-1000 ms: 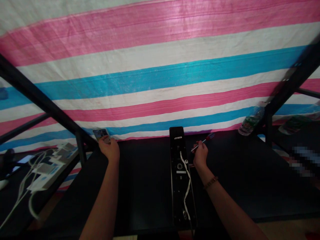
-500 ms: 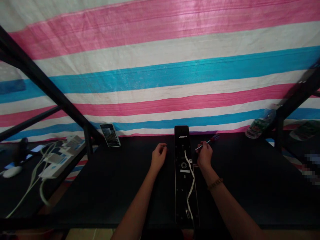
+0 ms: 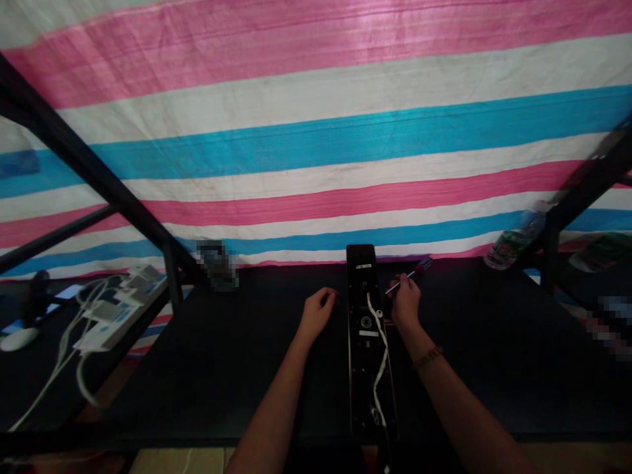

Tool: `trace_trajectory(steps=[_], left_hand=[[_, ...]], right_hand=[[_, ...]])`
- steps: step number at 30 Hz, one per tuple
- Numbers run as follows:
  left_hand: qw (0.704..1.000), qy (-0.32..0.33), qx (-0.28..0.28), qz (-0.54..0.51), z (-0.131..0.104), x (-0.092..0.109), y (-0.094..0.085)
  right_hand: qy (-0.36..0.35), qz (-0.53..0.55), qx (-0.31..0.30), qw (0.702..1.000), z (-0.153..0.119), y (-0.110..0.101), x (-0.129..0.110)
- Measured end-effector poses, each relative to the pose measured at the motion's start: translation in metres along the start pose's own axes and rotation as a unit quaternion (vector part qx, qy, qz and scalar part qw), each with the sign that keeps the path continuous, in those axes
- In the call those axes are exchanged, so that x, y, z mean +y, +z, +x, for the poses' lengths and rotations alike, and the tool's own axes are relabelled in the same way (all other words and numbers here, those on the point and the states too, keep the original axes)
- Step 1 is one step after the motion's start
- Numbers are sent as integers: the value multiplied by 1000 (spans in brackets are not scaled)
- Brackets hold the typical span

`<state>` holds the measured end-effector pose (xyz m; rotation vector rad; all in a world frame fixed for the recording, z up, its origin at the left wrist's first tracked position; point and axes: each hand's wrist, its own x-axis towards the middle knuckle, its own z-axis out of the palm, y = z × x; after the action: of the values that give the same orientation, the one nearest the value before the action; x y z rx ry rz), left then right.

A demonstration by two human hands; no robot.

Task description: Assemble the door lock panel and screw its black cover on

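Note:
A long black panel (image 3: 364, 375) lies lengthwise on the dark table, its near end toward me. A white wrapped cable (image 3: 380, 375) runs down its face, past a round fitting and a white label. My right hand (image 3: 405, 304), on the panel's right, is closed around a screwdriver (image 3: 423, 265). The handle points up and right, and the thin metal shaft slants left toward the panel's edge. Left of the panel, my left hand (image 3: 316, 315) hovers over or rests on the table. Its fingers are loosely curled, with a gap at the thumb and nothing visible in them.
A phone-like object (image 3: 218, 266), blurred out, leans at the back left. A plastic bottle (image 3: 511, 243) tilts against the frame at the right. Farther left are a power strip (image 3: 111, 322) with cables and a white mouse (image 3: 20, 339). Striped sheeting (image 3: 306, 158) hangs behind the table.
My left hand has shifted slightly right, closer to the panel. The right hand keeps its hold on the screwdriver with little movement. The whole view has shifted slightly.

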<state>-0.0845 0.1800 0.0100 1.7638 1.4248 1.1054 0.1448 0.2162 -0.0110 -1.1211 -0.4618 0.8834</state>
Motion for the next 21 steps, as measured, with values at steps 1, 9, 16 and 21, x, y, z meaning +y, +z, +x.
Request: trace_trajectory(steps=[1, 9, 16, 21], left_hand=[[1000, 1, -1, 0, 0, 0, 0], [1000, 5, -7, -2, 0, -1, 3], [1000, 10, -6, -2, -1, -1, 2], [1000, 9, -2, -5, -1, -2, 2]], right_hand=[[1, 1, 0, 1000, 0, 0, 0], [5, 0, -7, 1000, 1, 0, 0], [11, 2, -8, 1000, -1, 0, -2], [12, -1, -7, 1000, -1, 1, -3]])
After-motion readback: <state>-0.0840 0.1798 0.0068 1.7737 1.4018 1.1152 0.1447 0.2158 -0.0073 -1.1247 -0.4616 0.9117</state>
